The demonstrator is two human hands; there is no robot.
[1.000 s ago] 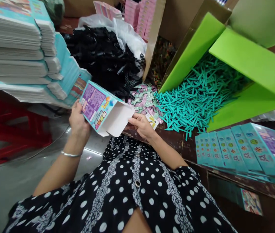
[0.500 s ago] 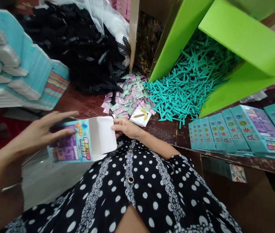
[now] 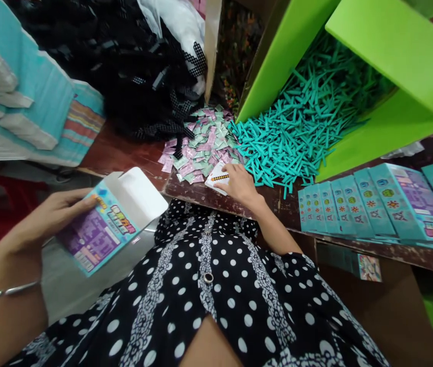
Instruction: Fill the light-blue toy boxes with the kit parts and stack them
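My left hand (image 3: 61,211) grips a teal and purple box (image 3: 99,227) at the left, its white flap (image 3: 145,196) standing open toward the right. Beside the table's front edge, my right hand (image 3: 237,183) has its fingers on a white card (image 3: 217,178) with a pickaxe picture; whether they pinch it is hard to tell. Behind the card spreads a pile of pink and green sachets (image 3: 206,142). Many small teal sticks (image 3: 288,137) lie to the right of the sachets, spilling from a green box (image 3: 357,150).
Stacked flat teal cartons (image 3: 44,102) fill the left side. A heap of black items (image 3: 124,66) lies behind, by a cardboard box (image 3: 212,51). Several teal boxes (image 3: 361,199) stand in a row on the right of the dark red table (image 3: 124,153).
My right hand has let go of the box flap and moved right onto the white card. The box in my left hand has tilted and shifted left.
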